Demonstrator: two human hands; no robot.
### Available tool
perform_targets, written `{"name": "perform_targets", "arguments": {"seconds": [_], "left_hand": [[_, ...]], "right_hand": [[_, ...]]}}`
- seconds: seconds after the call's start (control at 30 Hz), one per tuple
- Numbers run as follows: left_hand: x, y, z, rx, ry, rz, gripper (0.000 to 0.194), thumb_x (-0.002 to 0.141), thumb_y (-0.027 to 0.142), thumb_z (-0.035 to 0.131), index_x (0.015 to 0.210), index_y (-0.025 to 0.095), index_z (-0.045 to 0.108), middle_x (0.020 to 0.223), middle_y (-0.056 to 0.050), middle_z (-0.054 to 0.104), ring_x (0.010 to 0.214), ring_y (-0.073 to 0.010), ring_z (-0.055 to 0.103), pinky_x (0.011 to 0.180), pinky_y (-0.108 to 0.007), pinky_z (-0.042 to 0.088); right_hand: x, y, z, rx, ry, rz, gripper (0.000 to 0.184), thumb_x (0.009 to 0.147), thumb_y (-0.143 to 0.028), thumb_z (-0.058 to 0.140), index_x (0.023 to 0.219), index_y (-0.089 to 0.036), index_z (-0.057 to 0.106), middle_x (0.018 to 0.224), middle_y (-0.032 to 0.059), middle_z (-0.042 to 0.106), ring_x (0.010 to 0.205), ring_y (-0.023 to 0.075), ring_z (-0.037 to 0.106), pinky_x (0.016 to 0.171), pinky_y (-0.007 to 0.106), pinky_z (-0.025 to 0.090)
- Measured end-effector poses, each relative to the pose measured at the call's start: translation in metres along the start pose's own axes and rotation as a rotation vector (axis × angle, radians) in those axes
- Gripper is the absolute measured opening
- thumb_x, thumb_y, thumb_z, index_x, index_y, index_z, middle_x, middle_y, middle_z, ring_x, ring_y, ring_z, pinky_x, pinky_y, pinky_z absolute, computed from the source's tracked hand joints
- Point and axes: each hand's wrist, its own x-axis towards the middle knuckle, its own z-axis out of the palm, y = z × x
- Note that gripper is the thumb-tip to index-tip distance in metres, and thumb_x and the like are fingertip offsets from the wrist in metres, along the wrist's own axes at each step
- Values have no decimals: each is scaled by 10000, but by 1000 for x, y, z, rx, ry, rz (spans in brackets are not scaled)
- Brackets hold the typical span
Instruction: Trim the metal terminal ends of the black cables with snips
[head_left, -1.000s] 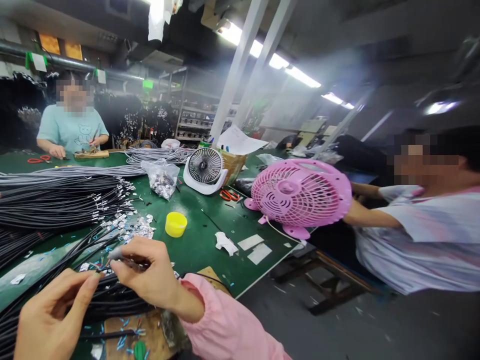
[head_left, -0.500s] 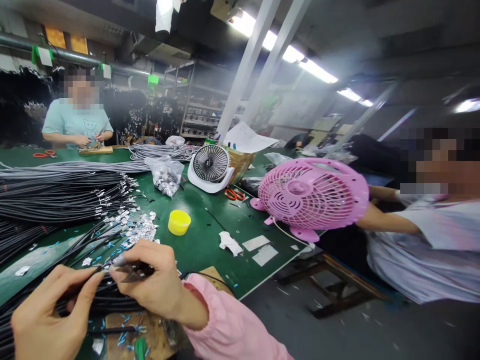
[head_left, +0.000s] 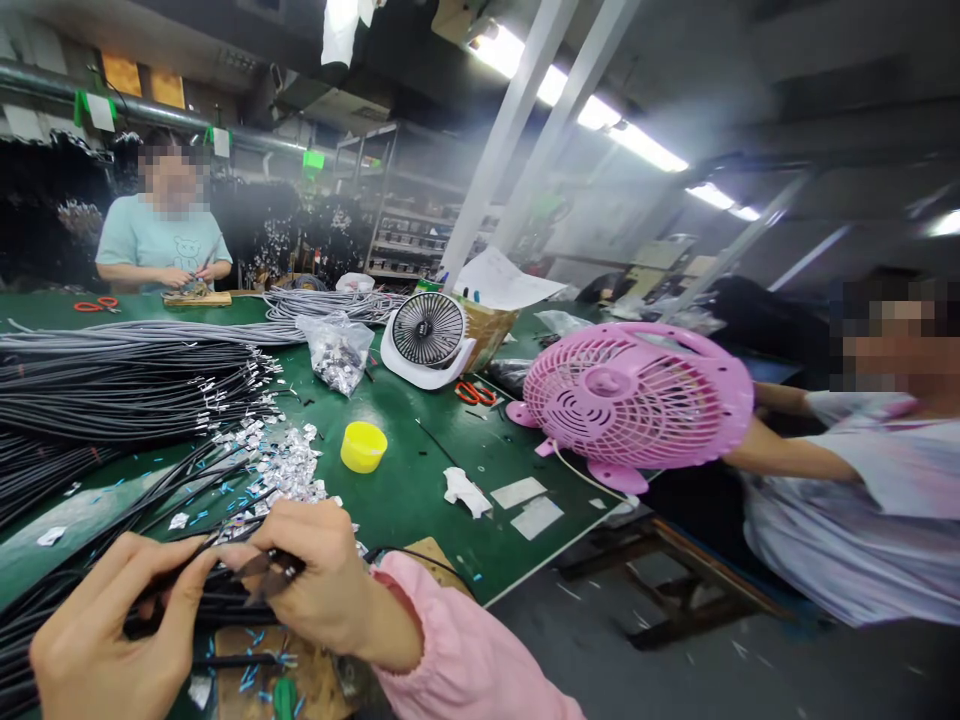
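My left hand (head_left: 112,625) is closed, thumb and forefinger pinching the end of a black cable (head_left: 187,548). Close against it, my right hand (head_left: 322,580) is closed around a dark metal tool (head_left: 271,578) with flat, pointed parts; blur hides its exact kind. The fingertips of both hands nearly meet at the cable's tip, where the thin wires are too small to make out. Under the hands lie more black cables (head_left: 232,605) and a wooden board (head_left: 315,685) with blue scraps and a green piece (head_left: 285,697). Foil scraps (head_left: 289,465) are heaped just beyond.
Bundled black cables (head_left: 112,395) fill the left of the green table (head_left: 420,500). Beyond stand a yellow tub (head_left: 364,447), a plastic bag (head_left: 337,350), a small fan (head_left: 427,330) and orange scissors (head_left: 475,393). A pink fan (head_left: 637,395) stands right, beside a seated person (head_left: 862,500); another sits opposite (head_left: 161,240).
The view has shifted slightly, so the table's things appear a little further right. My right hand's fingertips have moved slightly at the cable end; both hands keep their hold.
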Motion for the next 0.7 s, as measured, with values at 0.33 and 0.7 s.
{"name": "perform_targets", "arguments": {"seconds": [0.33, 0.7], "left_hand": [[-1, -10, 6, -52, 20, 97, 168, 930, 393, 670, 814, 312, 759, 615, 95, 622, 479, -91, 503, 545, -216, 443], [5, -11, 3, -54, -93, 85, 502, 991, 607, 518, 674, 299, 756, 528, 49, 609, 420, -125, 539, 499, -211, 483]], "right_hand": [[1, 13, 2, 12, 6, -173, 123, 874, -247, 821, 840, -206, 710, 749, -2, 707, 618, 124, 627, 595, 214, 503], [1, 16, -1, -4, -72, -195, 134, 828, -315, 837, 873, -232, 742, 771, 17, 745, 626, 148, 663, 573, 233, 515]]}}
